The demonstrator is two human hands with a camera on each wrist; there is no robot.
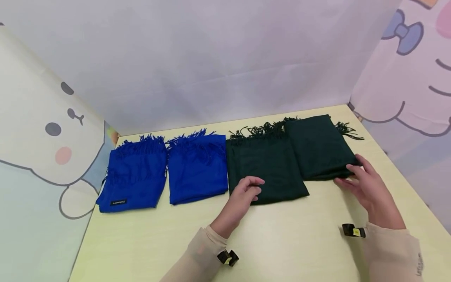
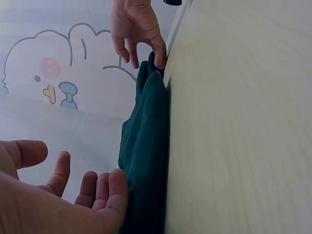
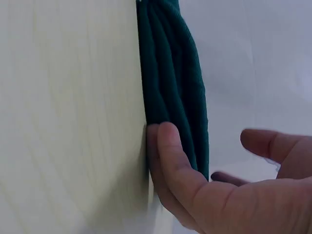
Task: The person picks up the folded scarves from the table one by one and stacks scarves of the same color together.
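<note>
Four folded fringed cloths lie in a row in the head view: a blue one with a black label (image 1: pixel 135 180), a second blue one (image 1: pixel 198 172), a dark green one (image 1: pixel 269 168) and another dark green one (image 1: pixel 317 145) at the right. My left hand (image 1: pixel 241 199), fingers loosely bent, is over the near left part of the third cloth, holding nothing. My right hand (image 1: pixel 373 188) touches the near right corner of the rightmost cloth with its fingertips; in the right wrist view, fingers of the hand (image 3: pixel 219 200) rest against the layered green edge (image 3: pixel 170 78), thumb apart.
The cloths lie on a pale wood-grain table (image 1: pixel 282 243). Behind it hangs a white backdrop (image 1: pixel 218 62), with cartoon-printed panels at the left (image 1: pixel 35 129) and right (image 1: pixel 405 86). Black devices are strapped at the left (image 1: pixel 228 258) and right (image 1: pixel 354 231) wrists.
</note>
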